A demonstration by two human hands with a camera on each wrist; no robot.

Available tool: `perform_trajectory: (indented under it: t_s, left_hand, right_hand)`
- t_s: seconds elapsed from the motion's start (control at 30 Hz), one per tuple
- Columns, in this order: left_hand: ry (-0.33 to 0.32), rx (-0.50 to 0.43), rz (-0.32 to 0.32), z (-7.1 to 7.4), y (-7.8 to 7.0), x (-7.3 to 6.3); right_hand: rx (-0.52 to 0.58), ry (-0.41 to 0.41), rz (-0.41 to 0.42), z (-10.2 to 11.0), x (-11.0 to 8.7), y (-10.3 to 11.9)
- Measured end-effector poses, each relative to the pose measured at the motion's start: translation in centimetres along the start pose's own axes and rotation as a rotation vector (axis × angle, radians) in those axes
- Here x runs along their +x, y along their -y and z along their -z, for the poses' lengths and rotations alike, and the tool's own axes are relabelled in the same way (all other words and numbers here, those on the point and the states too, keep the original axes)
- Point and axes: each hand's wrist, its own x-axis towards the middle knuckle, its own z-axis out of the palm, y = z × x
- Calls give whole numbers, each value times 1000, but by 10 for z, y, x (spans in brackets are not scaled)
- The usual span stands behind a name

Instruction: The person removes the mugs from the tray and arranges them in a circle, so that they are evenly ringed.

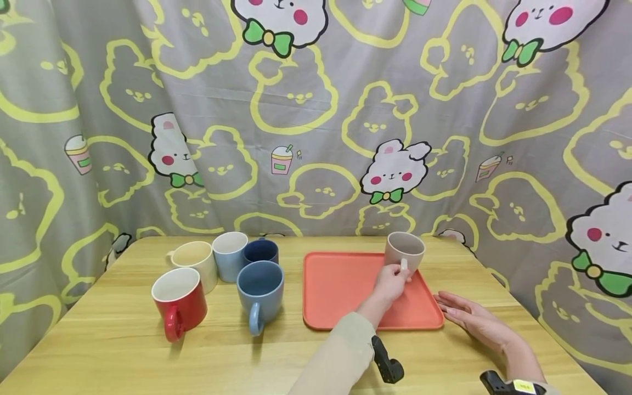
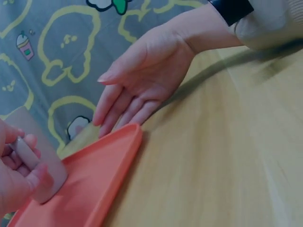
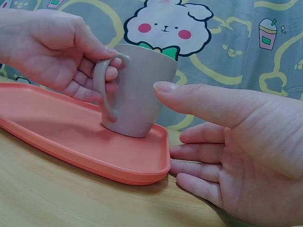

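My left hand [image 1: 391, 283] pinches the handle of a taupe mug [image 3: 137, 94] between thumb and fingers. That mug stands upright at the far right corner of a coral-coloured tray [image 1: 340, 296], its base at the tray's surface in the right wrist view. Beside the tray's right edge, my right hand [image 1: 476, 322] is held with fingers extended and palm toward the tray. Its fingertips [image 3: 182, 168] are right at the rim, and its thumb stands apart from them. Nothing is in the right hand.
Left of the tray stand a red mug [image 1: 190, 307], a cream mug [image 1: 204, 269], a light blue mug [image 1: 232, 266], a navy mug [image 1: 269, 255] and a mid-blue mug [image 1: 269, 302]. All are on the wooden table [image 1: 123, 362]. A patterned curtain [image 1: 316, 148] hangs behind.
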Motion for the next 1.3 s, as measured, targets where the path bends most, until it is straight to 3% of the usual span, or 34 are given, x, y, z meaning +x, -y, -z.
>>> perform_trajectory:
  t_s: [0.23,0.37,0.57,0.77,0.97,1.3]
  left_hand:
    - [-46,50,-22,4,3,-8]
    - [-53,32,-33,8,5,-12]
    - [-56,38,-73,19,-1,-19]
    - [-65,17,-71,31,-17,-31]
    - [-59,19,-135,45,-33,-45]
    - [-35,-11,-140,84,-79,-69]
  right_hand:
    - [3,4,6,0,1,0]
    - [14,12,0,1,0,0]
    - [50,36,11,3,-1,1]
    - [74,52,25,3,0,1]
    - [72,47,16,3,-1,1]
    - [44,29,4,1,0,3]
